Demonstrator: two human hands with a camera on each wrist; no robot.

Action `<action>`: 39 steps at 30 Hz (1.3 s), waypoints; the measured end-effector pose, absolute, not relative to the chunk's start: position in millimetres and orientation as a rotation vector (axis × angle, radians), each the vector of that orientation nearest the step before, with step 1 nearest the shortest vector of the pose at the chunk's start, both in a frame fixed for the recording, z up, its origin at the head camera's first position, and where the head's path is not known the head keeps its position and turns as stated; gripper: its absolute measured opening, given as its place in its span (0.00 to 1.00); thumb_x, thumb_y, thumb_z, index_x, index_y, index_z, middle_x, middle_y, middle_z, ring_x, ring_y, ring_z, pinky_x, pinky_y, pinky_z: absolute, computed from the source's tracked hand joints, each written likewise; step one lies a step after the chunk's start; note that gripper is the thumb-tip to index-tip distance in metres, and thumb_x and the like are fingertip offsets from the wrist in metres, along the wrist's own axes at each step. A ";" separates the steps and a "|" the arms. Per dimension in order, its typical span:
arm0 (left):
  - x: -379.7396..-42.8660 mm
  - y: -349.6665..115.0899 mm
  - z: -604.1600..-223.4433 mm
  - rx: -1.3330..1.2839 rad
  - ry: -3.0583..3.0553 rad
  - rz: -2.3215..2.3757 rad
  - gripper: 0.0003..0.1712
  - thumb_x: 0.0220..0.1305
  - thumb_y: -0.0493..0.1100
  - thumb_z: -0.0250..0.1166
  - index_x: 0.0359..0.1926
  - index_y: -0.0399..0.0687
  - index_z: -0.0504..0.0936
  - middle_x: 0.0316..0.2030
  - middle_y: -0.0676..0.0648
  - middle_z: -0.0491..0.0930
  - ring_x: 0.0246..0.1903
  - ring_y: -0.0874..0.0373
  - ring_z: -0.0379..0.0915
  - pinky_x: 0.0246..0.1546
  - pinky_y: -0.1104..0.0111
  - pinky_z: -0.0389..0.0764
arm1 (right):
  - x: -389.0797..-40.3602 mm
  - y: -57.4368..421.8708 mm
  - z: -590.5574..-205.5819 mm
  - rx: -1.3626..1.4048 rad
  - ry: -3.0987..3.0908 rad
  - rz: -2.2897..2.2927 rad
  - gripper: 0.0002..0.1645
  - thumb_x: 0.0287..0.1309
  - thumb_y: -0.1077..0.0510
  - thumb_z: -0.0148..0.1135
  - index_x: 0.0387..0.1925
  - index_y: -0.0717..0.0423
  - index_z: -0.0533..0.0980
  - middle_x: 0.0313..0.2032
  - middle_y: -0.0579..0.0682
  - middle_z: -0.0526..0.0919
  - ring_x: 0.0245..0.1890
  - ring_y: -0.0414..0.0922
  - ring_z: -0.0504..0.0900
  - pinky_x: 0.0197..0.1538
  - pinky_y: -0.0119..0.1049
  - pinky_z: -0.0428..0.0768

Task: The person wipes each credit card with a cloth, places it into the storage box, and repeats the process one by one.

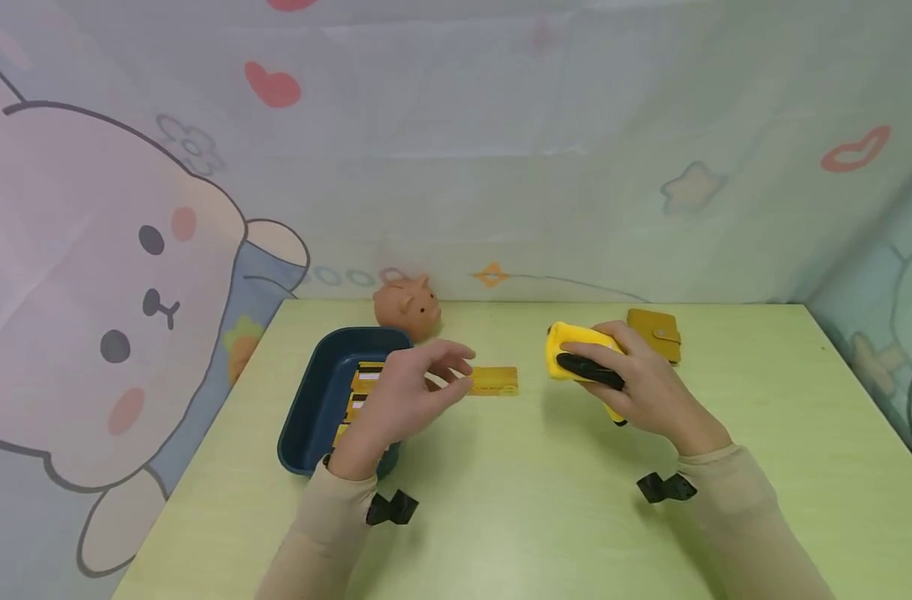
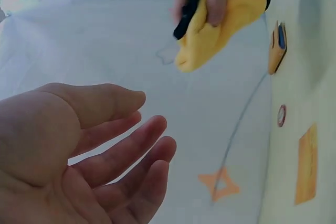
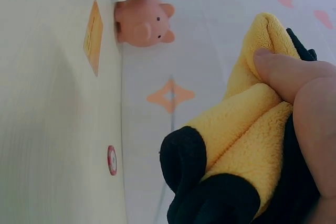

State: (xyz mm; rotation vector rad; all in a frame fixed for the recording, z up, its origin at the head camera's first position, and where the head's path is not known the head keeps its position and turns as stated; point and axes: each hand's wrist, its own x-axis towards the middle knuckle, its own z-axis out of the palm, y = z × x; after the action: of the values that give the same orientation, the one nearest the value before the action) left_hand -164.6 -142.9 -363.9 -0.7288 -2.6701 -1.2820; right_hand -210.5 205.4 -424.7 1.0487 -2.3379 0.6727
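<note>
My right hand (image 1: 643, 379) grips a folded yellow and black fleece cloth (image 3: 244, 124) above the table, its thumb pressed on the yellow side. In the left wrist view the cloth's yellow end (image 2: 210, 45) points down toward the left hand. My left hand (image 1: 414, 392) holds nothing; its fingers are loosely bent and spread from the thumb. In the head view it overlaps the right side of a dark blue tray (image 1: 298, 417) and the left end of a gold card (image 1: 495, 381) lying on the table. Several similar cards (image 1: 366, 379) lie in the tray, partly hidden by this hand.
A pink piggy bank (image 1: 407, 308) stands behind the tray at the table's back edge. A mustard wallet (image 1: 654, 333) lies at the back right, past the right hand. A red and white round chip (image 3: 112, 160) lies on the table between card and wallet.
</note>
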 end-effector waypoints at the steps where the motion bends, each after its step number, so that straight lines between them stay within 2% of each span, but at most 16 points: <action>1: -165.6 -137.7 -366.5 -0.749 -2.680 -1.285 0.16 0.70 0.39 0.69 0.57 0.48 0.86 0.44 0.48 0.89 0.41 0.57 0.85 0.41 0.67 0.88 | -210.9 205.2 -424.6 1.050 -2.338 0.673 0.40 0.50 0.63 0.83 0.65 0.41 0.79 0.57 0.58 0.76 0.49 0.53 0.78 0.42 0.50 0.85; 4: -171.0 -124.8 -377.9 -0.801 -2.724 -1.281 0.16 0.69 0.38 0.70 0.57 0.46 0.86 0.45 0.45 0.89 0.42 0.55 0.85 0.43 0.65 0.88 | -211.9 204.7 -424.5 1.056 -2.341 0.674 0.39 0.50 0.62 0.83 0.65 0.40 0.80 0.57 0.58 0.76 0.50 0.53 0.78 0.43 0.50 0.85; 9: -182.7 -110.0 -399.0 -0.807 -2.805 -1.192 0.18 0.69 0.37 0.71 0.58 0.42 0.84 0.47 0.41 0.89 0.46 0.45 0.85 0.51 0.54 0.86 | -212.8 203.8 -424.5 1.073 -2.340 0.681 0.39 0.50 0.62 0.83 0.65 0.41 0.80 0.57 0.58 0.76 0.50 0.54 0.78 0.45 0.51 0.86; 13: -191.6 -104.3 -412.4 -0.717 -2.848 -1.128 0.19 0.68 0.37 0.71 0.58 0.40 0.84 0.49 0.40 0.88 0.50 0.41 0.84 0.53 0.50 0.84 | -214.3 203.0 -424.7 1.092 -2.332 0.688 0.41 0.49 0.64 0.83 0.65 0.41 0.79 0.57 0.58 0.76 0.50 0.53 0.78 0.45 0.50 0.85; 20: -207.3 -100.1 -434.5 -0.497 -2.924 -1.044 0.24 0.67 0.34 0.70 0.63 0.37 0.81 0.56 0.35 0.84 0.57 0.40 0.80 0.61 0.47 0.78 | -216.4 201.6 -426.8 1.106 -2.317 0.697 0.39 0.51 0.63 0.82 0.65 0.42 0.80 0.56 0.57 0.77 0.48 0.51 0.79 0.43 0.48 0.85; 22: -211.5 -99.5 -443.2 -0.435 -2.917 -0.977 0.25 0.67 0.33 0.70 0.64 0.38 0.80 0.58 0.36 0.83 0.58 0.40 0.78 0.60 0.47 0.76 | -216.5 200.6 -427.7 1.107 -2.318 0.703 0.38 0.52 0.63 0.82 0.65 0.41 0.80 0.56 0.57 0.77 0.48 0.51 0.79 0.42 0.48 0.85; 24: -213.6 -99.4 -450.5 -0.369 -2.916 -0.924 0.26 0.67 0.32 0.69 0.66 0.39 0.79 0.62 0.38 0.81 0.59 0.36 0.75 0.54 0.45 0.77 | -216.4 199.6 -428.2 1.108 -2.319 0.711 0.38 0.52 0.63 0.82 0.65 0.41 0.80 0.56 0.57 0.76 0.48 0.50 0.79 0.42 0.48 0.85; 28: -215.7 -100.0 -461.3 -0.253 -2.957 -0.910 0.29 0.73 0.34 0.64 0.73 0.46 0.74 0.72 0.43 0.73 0.61 0.31 0.66 0.48 0.43 0.78 | -215.1 198.7 -428.2 1.102 -2.329 0.717 0.38 0.52 0.63 0.82 0.64 0.42 0.80 0.56 0.56 0.76 0.48 0.50 0.79 0.42 0.48 0.85; 30: -216.9 -100.2 -466.0 -0.227 -2.995 -0.900 0.31 0.75 0.35 0.62 0.76 0.49 0.71 0.74 0.45 0.71 0.60 0.31 0.64 0.47 0.43 0.78 | -214.2 198.6 -428.3 1.098 -2.338 0.717 0.37 0.52 0.62 0.82 0.64 0.42 0.80 0.56 0.56 0.76 0.48 0.50 0.79 0.42 0.48 0.85; 34: -218.2 -100.5 -473.4 -0.237 -3.046 -0.833 0.33 0.76 0.36 0.62 0.78 0.51 0.68 0.73 0.45 0.73 0.57 0.34 0.64 0.47 0.46 0.77 | -212.8 198.8 -429.8 1.095 -2.358 0.715 0.38 0.52 0.62 0.82 0.64 0.42 0.80 0.57 0.56 0.76 0.49 0.51 0.79 0.42 0.48 0.86; 39: -221.3 -99.6 -476.4 -0.300 -2.991 -0.796 0.34 0.70 0.35 0.68 0.75 0.49 0.72 0.65 0.40 0.79 0.52 0.36 0.67 0.43 0.50 0.77 | -212.0 199.4 -430.1 1.089 -2.363 0.732 0.38 0.51 0.63 0.82 0.64 0.41 0.80 0.57 0.55 0.76 0.48 0.50 0.80 0.42 0.48 0.86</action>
State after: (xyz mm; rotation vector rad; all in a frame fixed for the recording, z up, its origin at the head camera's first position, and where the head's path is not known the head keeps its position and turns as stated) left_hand -221.3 -99.6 -476.4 -0.3001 -2.9914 -0.7963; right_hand -212.0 199.4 -430.1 1.0894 -2.3628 0.7316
